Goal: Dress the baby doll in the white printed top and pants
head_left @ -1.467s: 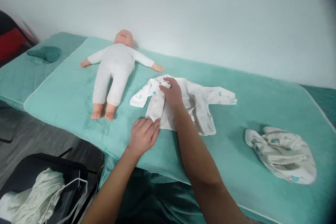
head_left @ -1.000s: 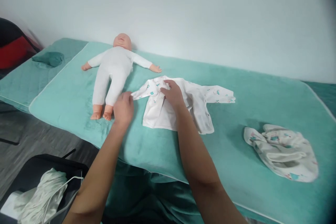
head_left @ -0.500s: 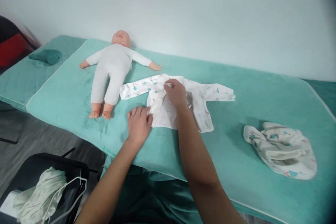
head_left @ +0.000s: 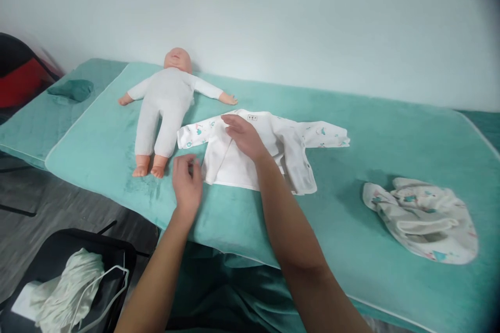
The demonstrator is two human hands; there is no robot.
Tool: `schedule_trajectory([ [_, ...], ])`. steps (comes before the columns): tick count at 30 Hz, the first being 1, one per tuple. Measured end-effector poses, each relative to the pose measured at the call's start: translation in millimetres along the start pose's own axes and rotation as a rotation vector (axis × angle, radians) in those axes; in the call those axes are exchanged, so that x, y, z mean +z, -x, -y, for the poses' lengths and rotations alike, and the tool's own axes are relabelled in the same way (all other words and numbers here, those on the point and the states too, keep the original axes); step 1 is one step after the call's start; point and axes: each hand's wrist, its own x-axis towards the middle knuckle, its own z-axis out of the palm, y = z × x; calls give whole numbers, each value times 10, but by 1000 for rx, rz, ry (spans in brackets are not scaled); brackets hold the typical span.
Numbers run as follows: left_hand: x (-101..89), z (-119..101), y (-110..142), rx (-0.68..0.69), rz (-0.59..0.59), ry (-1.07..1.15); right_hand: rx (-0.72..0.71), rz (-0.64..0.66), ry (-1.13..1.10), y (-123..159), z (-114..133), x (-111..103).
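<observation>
A white baby shirt [head_left: 244, 169] with printed sleeves lies spread on the bed, its front panels folded outward so the plain inside shows. Over its upper left part, my right hand [head_left: 247, 138] rests with fingers stretched out, holding nothing. Beside the shirt's lower left edge is my left hand [head_left: 187, 182], its fingers loosely curled with a gap at the thumb; nothing shows in it. Left of the shirt a baby doll [head_left: 167, 91] in a white bodysuit lies on its back, arms spread.
The green padded bed [head_left: 344, 192] runs along a pale wall [head_left: 297, 26]. A crumpled printed baby garment [head_left: 425, 223] lies at the right. A black chair [head_left: 66, 239] at lower left bears pale cloth [head_left: 74, 281] and a white hanger [head_left: 123, 270]. Another chair [head_left: 23, 78] stands far left.
The shirt's left front panel has been turned outward to the left. Both hands have moved left; my right hand has let go of the cloth and its fingers have straightened.
</observation>
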Motion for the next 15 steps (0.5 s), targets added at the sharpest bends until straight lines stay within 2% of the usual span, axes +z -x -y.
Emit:
schedule_trajectory([
  [3,-3,-70,51,89,187,-182,21,-150,39,-5,-30,-17],
  [5,-33,-93,43,116,254,-259,16,-208,39,30,-4,2],
  [8,-177,-90,-48,121,130,-218,3,-237,0,102,114,103],
  [11,-437,-53,-204,195,-4,-162,-30,-255,30,40,266,270],
  [13,-634,26,-338,230,-50,-153,-61,-263,95,-173,335,397],
  [15,-807,180,-496,181,-83,-170,-87,-258,185,-546,346,530],
])
